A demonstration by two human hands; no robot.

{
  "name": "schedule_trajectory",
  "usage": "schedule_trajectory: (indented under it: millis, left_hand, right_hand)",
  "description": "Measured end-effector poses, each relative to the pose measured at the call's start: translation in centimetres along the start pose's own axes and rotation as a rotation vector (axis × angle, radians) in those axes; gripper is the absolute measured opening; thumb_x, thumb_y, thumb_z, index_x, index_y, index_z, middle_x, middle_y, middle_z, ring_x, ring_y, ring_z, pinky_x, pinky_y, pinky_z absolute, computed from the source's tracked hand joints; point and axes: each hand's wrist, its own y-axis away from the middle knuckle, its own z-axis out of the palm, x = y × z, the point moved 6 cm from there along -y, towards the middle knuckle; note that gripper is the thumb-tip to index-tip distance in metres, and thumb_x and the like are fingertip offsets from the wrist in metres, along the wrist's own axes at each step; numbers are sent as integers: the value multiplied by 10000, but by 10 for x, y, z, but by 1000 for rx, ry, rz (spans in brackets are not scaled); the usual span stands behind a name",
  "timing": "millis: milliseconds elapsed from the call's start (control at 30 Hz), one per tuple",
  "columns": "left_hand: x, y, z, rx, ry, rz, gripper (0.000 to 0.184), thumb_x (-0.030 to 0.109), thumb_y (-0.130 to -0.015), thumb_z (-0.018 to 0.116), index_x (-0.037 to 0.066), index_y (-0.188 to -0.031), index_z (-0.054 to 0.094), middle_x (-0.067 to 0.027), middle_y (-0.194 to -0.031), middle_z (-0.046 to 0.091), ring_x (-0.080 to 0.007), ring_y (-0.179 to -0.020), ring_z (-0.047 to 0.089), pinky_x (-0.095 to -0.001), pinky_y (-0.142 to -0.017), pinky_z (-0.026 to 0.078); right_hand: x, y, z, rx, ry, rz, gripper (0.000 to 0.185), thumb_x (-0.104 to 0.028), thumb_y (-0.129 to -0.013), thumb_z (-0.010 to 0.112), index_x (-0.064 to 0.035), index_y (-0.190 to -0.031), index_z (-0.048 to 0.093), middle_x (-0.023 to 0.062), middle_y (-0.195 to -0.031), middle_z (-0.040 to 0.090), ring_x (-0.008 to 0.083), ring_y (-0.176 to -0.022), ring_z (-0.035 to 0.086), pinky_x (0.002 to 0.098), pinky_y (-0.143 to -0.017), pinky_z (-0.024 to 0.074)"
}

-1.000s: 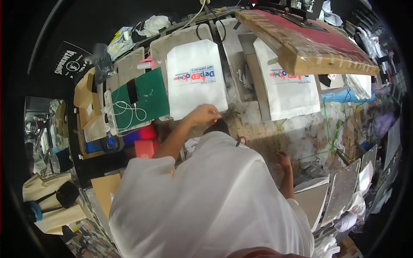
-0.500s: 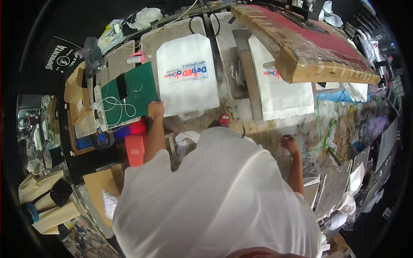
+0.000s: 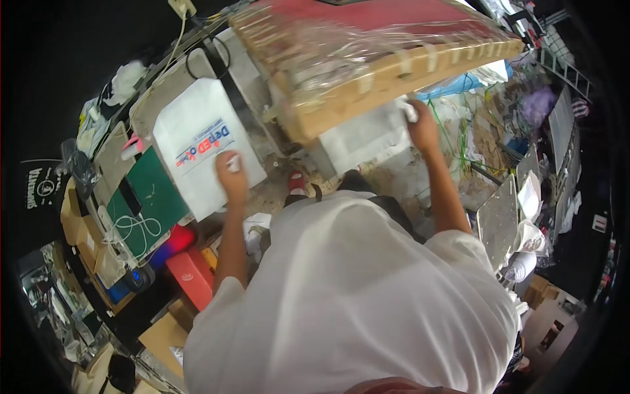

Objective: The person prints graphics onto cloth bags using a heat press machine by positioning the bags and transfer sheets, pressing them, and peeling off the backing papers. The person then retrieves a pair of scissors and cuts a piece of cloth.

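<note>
A white cloth piece [image 3: 197,141] with blue and red printed lettering lies on a flat board at the left. My left hand [image 3: 231,177] is in front of its lower right part, fingers curled closed. A bit of white shows between the fingers, but I cannot tell whether it is held. My right hand [image 3: 422,128] is closed on the right edge of a second white cloth piece [image 3: 361,141]. That cloth lies partly hidden under the heat press's red top, whose taped cardboard edge [image 3: 400,69] covers its far part.
Left of the first cloth are a green board [image 3: 154,187] with a white cable [image 3: 136,226] and a pink-handled tool [image 3: 132,146]. A red box [image 3: 191,277] stands below. Green strings [image 3: 453,138] and scraps litter the right side; boards [image 3: 497,213] lean there.
My left hand has moved off the green board's corner to the first printed cloth. My right hand has reached up to the second cloth and closed on its edge. The view has turned right.
</note>
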Motion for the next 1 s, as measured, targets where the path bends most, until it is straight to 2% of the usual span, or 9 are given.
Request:
schedule_trajectory:
  millis: [167, 300, 433, 467, 600, 800, 867, 933, 1000]
  left_hand:
    - [160, 29, 180, -530, -56, 373, 433, 203, -895, 668, 28, -1280, 579, -204, -1468, 432, -410, -1351, 382, -501, -1111, 318]
    - [158, 39, 217, -345, -392, 342, 648, 267, -851, 726, -15, -1371, 461, -224, -1493, 377, -428, -1372, 337, -539, -1122, 278]
    - [152, 75, 189, 11, -479, 25, 803, 420, -785, 773, 0, -1379, 435, -230, -1391, 436, -417, -1266, 411, -541, -1060, 323]
    - [157, 89, 178, 155, -621, -27, 713, 465, -741, 802, 25, -1241, 548, -201, -1178, 549, -382, -1113, 501, -516, -966, 382]
    - [91, 145, 186, 89, -567, -453, 463, 451, -697, 818, 98, -953, 664, -153, -985, 628, -389, -1080, 521, -534, -979, 352]
    - [114, 127, 138, 23, -227, -563, 313, 329, -796, 791, 47, -831, 659, -123, -872, 681, -291, -710, 619, -424, -641, 479]
    - [93, 142, 127, 176, 463, -688, 239, 198, -849, 762, 8, -897, 626, -106, -841, 662, -222, -697, 626, -372, -694, 509]
    - [109, 158, 117, 222, 806, -823, 219, 187, -876, 734, 4, -916, 620, -77, -863, 658, -180, -685, 599, -337, -658, 489]
    - [104, 179, 123, 236, 1148, -955, 201, 176, -904, 705, 0, -935, 614, -48, -885, 654, -138, -674, 572, -303, -622, 469]
  right_hand:
    - [-14, -20, 96, -294, 141, -404, 776, -465, -907, 616, -60, -1504, 331, 205, -1542, 332, 438, -1429, 273, 536, -1160, 239]
    - [20, -50, 89, -404, 326, -376, 841, -544, -925, 538, -10, -1518, 273, 171, -1601, 223, 389, -1485, 161, 558, -1179, 164]
    - [63, -73, 66, -315, -34, -281, 699, -292, -833, 723, 1, -1394, 427, 248, -1406, 465, 407, -1330, 415, 514, -1086, 339]
    - [53, -73, 43, -247, -25, -243, 608, -179, -766, 764, 37, -1267, 495, 267, -1242, 568, 443, -1164, 532, 499, -982, 431]
    - [79, -61, 46, -490, -92, -62, 584, -200, -750, 778, 66, -1198, 516, 301, -1095, 626, 468, -1024, 602, 504, -887, 491]
    - [86, -32, 64, -754, -231, -32, 510, -191, -737, 796, 27, -1130, 556, 263, -1010, 667, 403, -928, 656, 449, -812, 524]
    - [67, -11, 54, -781, -295, -5, 482, -178, -741, 797, 8, -1120, 563, 232, -989, 678, 364, -899, 668, 432, -791, 525]
    - [54, -1, 58, -490, -24, -354, 401, -129, -773, 772, -20, -1096, 562, 168, -941, 685, 270, -813, 673, 393, -727, 523]
    - [48, 7, 73, -598, -202, -148, 367, -116, -787, 758, -27, -1084, 561, 146, -920, 680, 230, -770, 660, 363, -686, 516]
